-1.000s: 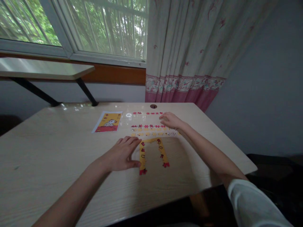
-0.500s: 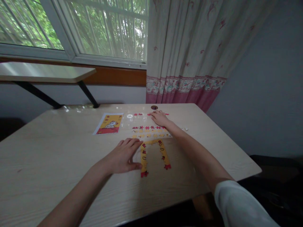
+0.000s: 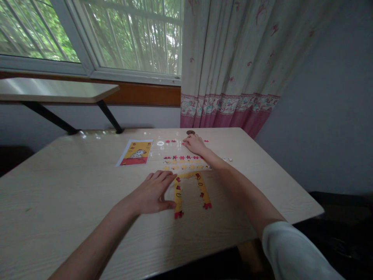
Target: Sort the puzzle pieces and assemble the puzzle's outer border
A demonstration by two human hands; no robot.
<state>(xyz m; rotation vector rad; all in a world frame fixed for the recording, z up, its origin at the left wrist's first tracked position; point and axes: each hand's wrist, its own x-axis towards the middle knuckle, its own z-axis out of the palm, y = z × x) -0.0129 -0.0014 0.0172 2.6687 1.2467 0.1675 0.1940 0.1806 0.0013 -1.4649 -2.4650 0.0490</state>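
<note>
My left hand (image 3: 153,192) lies at the left side of a partly joined jigsaw border (image 3: 177,196), its thumb and fingers spread apart and the tips at the border's edge. The border is yellow with red ends and forms three sides around bare table. Farther back, my right hand (image 3: 195,144) reaches over the rows of loose pieces. Its fingers are bent together on a red puzzle piece (image 3: 183,144) in the back row, mostly hidden under the fingertips. Between the hands lie a row of red pieces (image 3: 182,158) and rows of yellow pieces (image 3: 183,167).
A printed picture (image 3: 135,153) of a white cartoon animal on yellow and red lies to the left. A few pale pieces (image 3: 230,160) sit right of my forearm. At the back are a round table hole (image 3: 190,132), a raised shelf (image 3: 58,91) and a curtain (image 3: 227,77).
My right hand's fingers have drawn slightly closer together over the back row. My left hand keeps its place at the border. The whole view has shifted very slightly.
</note>
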